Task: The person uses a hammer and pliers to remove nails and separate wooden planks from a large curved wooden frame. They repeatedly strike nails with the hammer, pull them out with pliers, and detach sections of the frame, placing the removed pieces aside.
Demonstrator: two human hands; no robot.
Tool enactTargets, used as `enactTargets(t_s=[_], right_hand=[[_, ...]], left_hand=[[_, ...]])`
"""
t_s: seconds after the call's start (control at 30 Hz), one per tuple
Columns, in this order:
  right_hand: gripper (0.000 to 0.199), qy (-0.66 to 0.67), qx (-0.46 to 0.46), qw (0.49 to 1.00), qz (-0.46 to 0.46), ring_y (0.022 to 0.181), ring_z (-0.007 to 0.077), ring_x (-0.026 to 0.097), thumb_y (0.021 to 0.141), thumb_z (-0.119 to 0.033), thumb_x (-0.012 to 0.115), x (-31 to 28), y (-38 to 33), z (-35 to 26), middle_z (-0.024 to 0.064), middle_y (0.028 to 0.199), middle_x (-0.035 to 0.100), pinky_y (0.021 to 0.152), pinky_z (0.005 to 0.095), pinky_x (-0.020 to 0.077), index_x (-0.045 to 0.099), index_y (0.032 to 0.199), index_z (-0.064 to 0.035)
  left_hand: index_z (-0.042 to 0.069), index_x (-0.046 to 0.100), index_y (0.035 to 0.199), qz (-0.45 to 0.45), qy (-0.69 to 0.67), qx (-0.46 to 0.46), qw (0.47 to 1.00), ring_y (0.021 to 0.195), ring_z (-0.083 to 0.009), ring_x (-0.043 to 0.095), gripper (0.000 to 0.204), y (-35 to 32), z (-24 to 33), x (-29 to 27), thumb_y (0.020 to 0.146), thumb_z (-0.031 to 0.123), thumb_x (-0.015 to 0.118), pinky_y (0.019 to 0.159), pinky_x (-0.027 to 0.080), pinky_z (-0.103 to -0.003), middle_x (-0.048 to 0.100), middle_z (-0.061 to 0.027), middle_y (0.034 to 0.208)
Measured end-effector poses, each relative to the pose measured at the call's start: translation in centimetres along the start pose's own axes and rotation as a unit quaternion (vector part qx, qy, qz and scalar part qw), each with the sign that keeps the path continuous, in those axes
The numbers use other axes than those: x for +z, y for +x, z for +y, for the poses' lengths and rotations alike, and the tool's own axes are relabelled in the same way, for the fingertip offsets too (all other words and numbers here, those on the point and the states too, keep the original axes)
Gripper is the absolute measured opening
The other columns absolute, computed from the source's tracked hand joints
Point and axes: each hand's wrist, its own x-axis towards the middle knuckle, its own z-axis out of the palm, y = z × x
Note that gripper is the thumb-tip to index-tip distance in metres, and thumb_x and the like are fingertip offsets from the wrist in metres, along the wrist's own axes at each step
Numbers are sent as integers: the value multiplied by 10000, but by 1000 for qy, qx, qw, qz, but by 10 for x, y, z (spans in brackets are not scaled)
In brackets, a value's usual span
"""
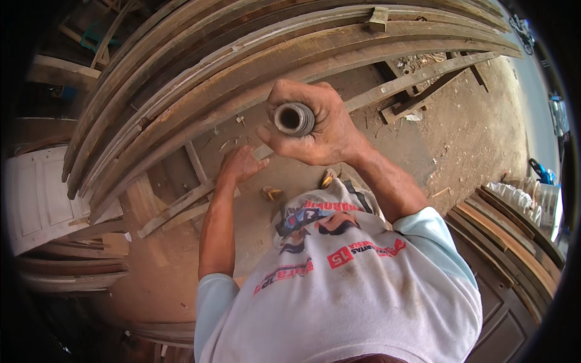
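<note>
My right hand [311, 124] is raised close to the camera, its fingers wrapped round a tube-like handle [295, 119]. The handle's hollow round end faces up, with a ribbed grey side; its far part is hidden behind the hand. Lower and to the left, my left hand [241, 164] is over a long wooden batten [187, 201], thumb held apart from the fingers. Whether it touches the batten is unclear, and the other fingers are partly hidden. Beyond both hands lie long wooden planks [266, 63], stacked side by side.
A small wood block [379, 19] sits on the planks. A white panelled door [45, 196] leans at left. More boards [502, 236] are stacked at right. Wood scraps litter the dirt floor [466, 139]. My feet [327, 178] in sandals stand near the batten.
</note>
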Motion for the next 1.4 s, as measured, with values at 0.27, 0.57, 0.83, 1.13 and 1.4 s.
enactTargets(t_s=[0.27, 0.57, 0.83, 1.13, 1.4], right_hand=[[206, 335, 121, 892, 280, 488, 81, 356, 1004, -276, 570, -181, -44, 49, -41, 633, 390, 505, 270, 367, 553, 874, -117], [207, 322, 117, 890, 300, 500, 72, 357, 1042, -256, 535, -144, -119, 17, -34, 655, 408, 500, 248, 354, 545, 919, -90], [186, 320, 120, 914, 218, 480, 82, 350, 1059, -238, 514, -136, -120, -5, -17, 658, 417, 496, 255, 366, 550, 952, -89], [198, 144, 166, 962, 163, 519, 110, 413, 972, -184, 680, -66, -97, -10, 20, 641, 450, 472, 275, 379, 523, 924, -72], [178, 214, 101, 960, 151, 521, 122, 403, 1031, -203, 631, 10, -65, -50, 1, 653, 417, 516, 292, 384, 539, 924, -95]], left_hand=[[85, 708, 1285, 2, -20, -12, 1000, 1138, -365, 696, 606, -1, 15, -9, 805, 440, 811, 986, 539, -470, 729, -210, 1215], [104, 495, 1516, 245, -66, 294, 922, 1316, -400, 551, 725, -25, 107, 35, 878, 287, 787, 1120, 444, -510, 576, -194, 1432], [80, 704, 1202, 159, -181, 286, 928, 1078, -368, 689, 319, -27, 116, 97, 961, 288, 697, 875, 579, -444, 699, -157, 1174], [65, 689, 1225, 361, -167, 221, 891, 1185, -342, 649, 418, -80, 69, 48, 858, 221, 817, 972, 565, -440, 660, -119, 1262], [109, 614, 1363, 395, -56, -6, 917, 1332, -343, 508, 680, -145, -120, 28, 759, 246, 893, 1130, 402, -507, 576, -127, 1372]])
